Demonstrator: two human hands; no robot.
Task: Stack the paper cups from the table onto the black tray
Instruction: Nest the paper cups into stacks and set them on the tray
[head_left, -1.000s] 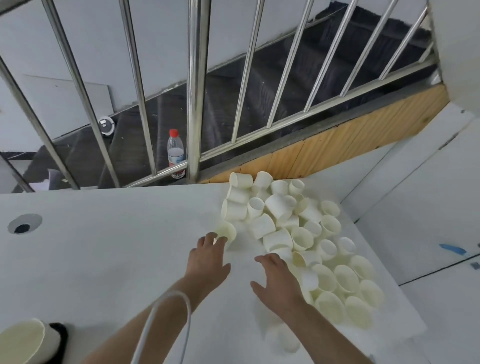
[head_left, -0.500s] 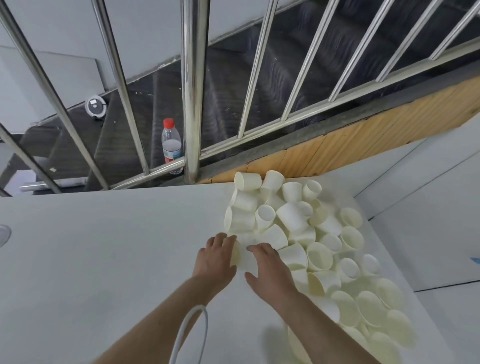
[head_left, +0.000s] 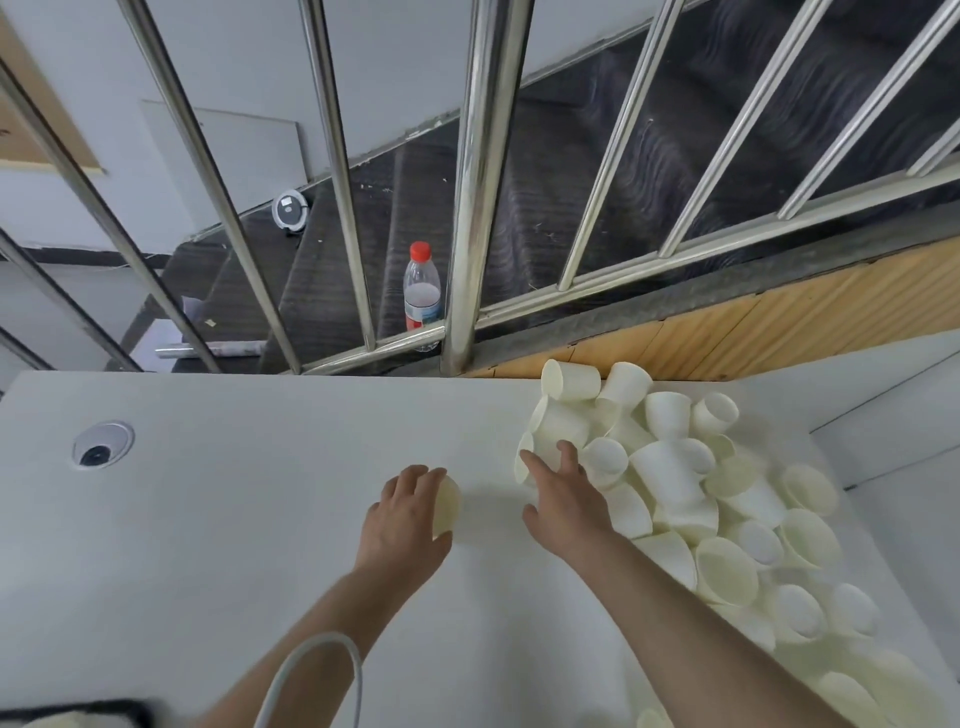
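Since half a second ago the two hands have parted: then they sat side by side at the near edge of the pile, now the left hand (head_left: 408, 512) has drawn away leftward with a cup (head_left: 447, 505), while the right hand (head_left: 563, 506) reaches further into the pile (head_left: 675, 483). The view has also swung, so a grommet (head_left: 102, 445) now shows far left of the left hand and a dark tray (head_left: 104, 713) corner shows at the bottom left, near the left forearm.

Left hand: its fingers curl over the cup, which lies on its side on the table (head_left: 234, 519), its mouth toward the right hand. The cup lies apart from the pile, with bare table between it and the right hand.

Right hand: fingers extended and slightly spread, fingertips touching a second cup (head_left: 540, 457) at the pile's left edge. Whether they grip that cup cannot be told; they do not look closed round it.

Remaining cups lie tumbled on their sides or mouth-up to the right of and beyond the right hand, running down along the right forearm to the bottom edge.

Beyond both hands stands a railing (head_left: 467, 182), with a bottle (head_left: 422, 296) behind it on the stairs. A white cable (head_left: 311, 670) loops over the left forearm.
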